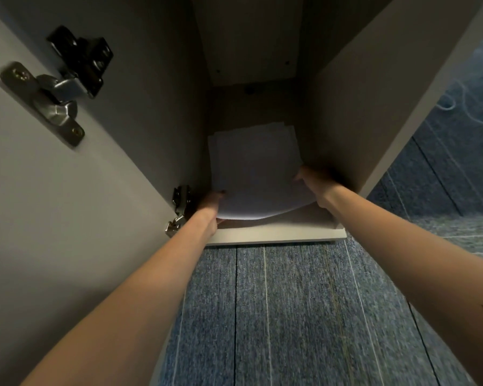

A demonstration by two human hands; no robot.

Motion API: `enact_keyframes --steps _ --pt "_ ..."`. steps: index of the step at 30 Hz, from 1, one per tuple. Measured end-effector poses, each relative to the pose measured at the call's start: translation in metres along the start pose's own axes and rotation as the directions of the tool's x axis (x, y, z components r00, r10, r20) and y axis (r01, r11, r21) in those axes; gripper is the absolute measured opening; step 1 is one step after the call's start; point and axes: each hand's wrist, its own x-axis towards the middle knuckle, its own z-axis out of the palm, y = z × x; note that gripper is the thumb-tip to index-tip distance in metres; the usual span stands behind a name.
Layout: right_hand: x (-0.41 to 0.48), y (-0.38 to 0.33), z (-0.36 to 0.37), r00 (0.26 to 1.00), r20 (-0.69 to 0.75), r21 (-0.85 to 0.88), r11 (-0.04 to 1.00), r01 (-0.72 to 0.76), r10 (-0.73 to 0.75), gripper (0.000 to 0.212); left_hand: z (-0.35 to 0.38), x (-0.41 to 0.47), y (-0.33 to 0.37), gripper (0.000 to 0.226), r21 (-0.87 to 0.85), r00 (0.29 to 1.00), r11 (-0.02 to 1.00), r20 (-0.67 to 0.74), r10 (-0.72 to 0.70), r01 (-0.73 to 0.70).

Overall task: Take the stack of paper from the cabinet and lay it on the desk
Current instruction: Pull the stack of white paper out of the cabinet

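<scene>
Both my hands are on the stack of paper (253, 174) at the front edge of the cabinet floor (276, 235).

At the left the open door (67, 190) carries two metal hinges (50, 87). My left hand (211, 208) clasps the stack's near left corner, thumb on top. The sheets lie inside the cabinet, their near edge lifted and bowed above the floor. My right hand (315, 182) clamps the right edge beside the cabinet's right wall (360, 121). Blue carpet (290, 316) lies below.

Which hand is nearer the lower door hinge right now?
Left. The left hand grips the paper stack right beside the lower hinge; the right hand holds the stack's opposite edge, by the cabinet's far wall.
</scene>
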Motion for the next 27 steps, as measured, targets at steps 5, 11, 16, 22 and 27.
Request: enact_keyframes --steps 5,11,16,22,27 --pt "-0.002 0.007 0.000 0.990 0.137 0.092 0.995 -0.033 0.021 0.037 -0.001 0.001 -0.002 0.041 0.232 0.990 0.964 -0.017 0.137 -0.130" --pt "-0.012 0.016 0.003 0.970 0.232 0.047 0.995 -0.092 0.079 0.032 -0.010 -0.011 0.004 0.021 0.471 0.930 0.829 -0.042 0.364 -0.303" --pt "-0.052 0.001 -0.009 0.997 0.076 -0.116 0.993 -0.002 0.011 0.040 -0.017 -0.051 0.004 0.035 0.529 0.964 0.820 -0.006 0.264 -0.221" --pt "-0.143 -0.020 -0.054 0.995 0.027 -0.165 0.983 -0.086 0.091 0.031 -0.028 -0.149 0.026 0.018 0.588 0.982 0.792 0.033 0.183 -0.167" --pt "-0.230 -0.056 -0.097 0.973 0.062 -0.160 0.964 -0.212 0.224 0.035 -0.052 -0.233 0.064 0.019 0.584 0.993 0.804 0.103 0.064 -0.113"
